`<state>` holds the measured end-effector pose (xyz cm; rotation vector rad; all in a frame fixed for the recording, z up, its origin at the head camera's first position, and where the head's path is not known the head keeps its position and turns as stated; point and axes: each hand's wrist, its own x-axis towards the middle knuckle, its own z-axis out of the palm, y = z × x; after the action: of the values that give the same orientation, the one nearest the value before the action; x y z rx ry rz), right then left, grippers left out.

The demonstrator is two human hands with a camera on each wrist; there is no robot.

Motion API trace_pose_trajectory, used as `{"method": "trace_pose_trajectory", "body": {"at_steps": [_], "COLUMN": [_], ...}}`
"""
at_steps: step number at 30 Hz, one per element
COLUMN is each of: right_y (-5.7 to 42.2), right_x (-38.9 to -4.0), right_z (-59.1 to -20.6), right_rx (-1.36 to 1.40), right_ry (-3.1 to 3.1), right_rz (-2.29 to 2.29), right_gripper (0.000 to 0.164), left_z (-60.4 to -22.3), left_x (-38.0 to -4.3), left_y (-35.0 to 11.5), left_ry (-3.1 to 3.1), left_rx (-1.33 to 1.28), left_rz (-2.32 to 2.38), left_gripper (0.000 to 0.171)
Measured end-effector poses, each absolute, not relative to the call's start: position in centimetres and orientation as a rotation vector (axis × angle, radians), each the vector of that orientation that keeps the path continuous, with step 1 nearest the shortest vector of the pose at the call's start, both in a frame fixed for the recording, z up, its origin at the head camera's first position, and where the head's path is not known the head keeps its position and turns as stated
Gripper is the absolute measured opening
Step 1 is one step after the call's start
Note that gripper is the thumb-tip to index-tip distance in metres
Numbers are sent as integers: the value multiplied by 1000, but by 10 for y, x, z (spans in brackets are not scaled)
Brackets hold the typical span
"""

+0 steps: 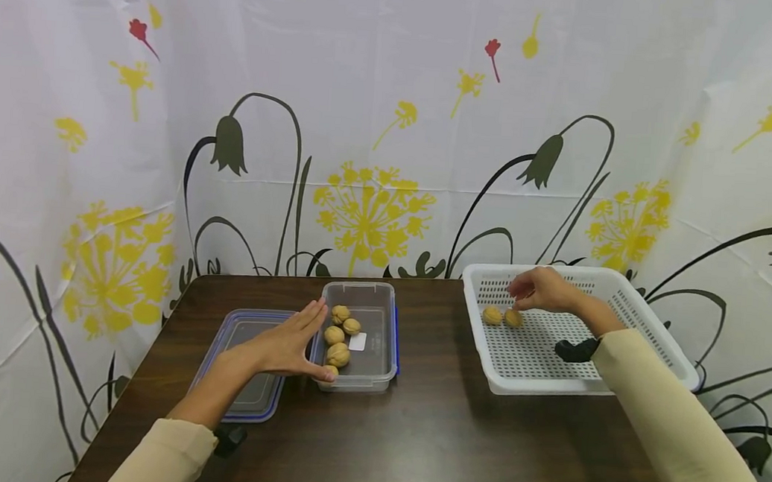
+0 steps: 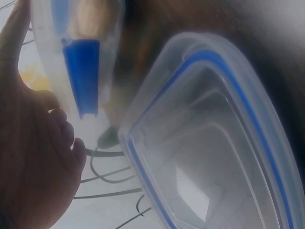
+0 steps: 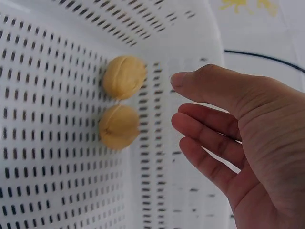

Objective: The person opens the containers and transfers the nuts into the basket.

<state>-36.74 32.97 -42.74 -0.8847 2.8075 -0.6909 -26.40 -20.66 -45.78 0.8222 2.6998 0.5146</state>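
Observation:
My left hand [image 1: 288, 342] rests along the left wall of a clear plastic container [image 1: 380, 323], its fingers straight and the thumb at the near corner. Inside that container several walnuts [image 1: 338, 354] lie along the left side. My right hand [image 1: 544, 289] hovers inside a white perforated basket [image 1: 653, 357], fingers loosely bent with nothing between them. Two walnuts lie together in the basket; in the right wrist view the upper walnut [image 3: 124, 77] and the lower walnut [image 3: 119, 127] sit just off the fingertips.
A clear lid with a blue seal [image 1: 254, 392] lies on the dark wooden table [image 1: 385, 450], left of the container and partly under the left forearm. Blue clips [image 1: 395, 339] stick out at the container's right side. Behind the table hangs a flowered curtain [image 1: 395, 107].

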Motion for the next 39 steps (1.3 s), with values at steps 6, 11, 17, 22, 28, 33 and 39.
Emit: {"method": "trace_pose_trajectory", "body": {"at_steps": [6, 11, 17, 22, 28, 33, 39], "right_y": [315, 305, 288, 270, 250, 231, 207], "right_x": [-364, -362, -360, -358, -356, -354, -348], "right_z": [-412, -405, -393, -388, -383, -378, -373], "right_rx": [-900, -945, -1013, -1105, -1205, -1263, -1311], "right_ry": [2800, 2789, 2792, 2756, 2723, 2709, 2701], "right_rz": [-720, -753, -749, -765, -780, -768, -739], "right_gripper": [31, 33, 34, 32, 29, 29, 30], "left_z": [-457, -457, -457, -458, -458, -459, -459], "left_x": [-265, -266, -265, -264, -264, -263, -263], "left_y": [-208, -207, -207, -207, -206, -206, -206], "left_ry": [2701, 2704, 2710, 2709, 2708, 2702, 2703], "left_rx": [819, 824, 829, 828, 831, 822, 820], "left_rz": [516, 501, 505, 514, 519, 517, 514], "left_gripper": [132, 132, 131, 130, 130, 130, 130]}}
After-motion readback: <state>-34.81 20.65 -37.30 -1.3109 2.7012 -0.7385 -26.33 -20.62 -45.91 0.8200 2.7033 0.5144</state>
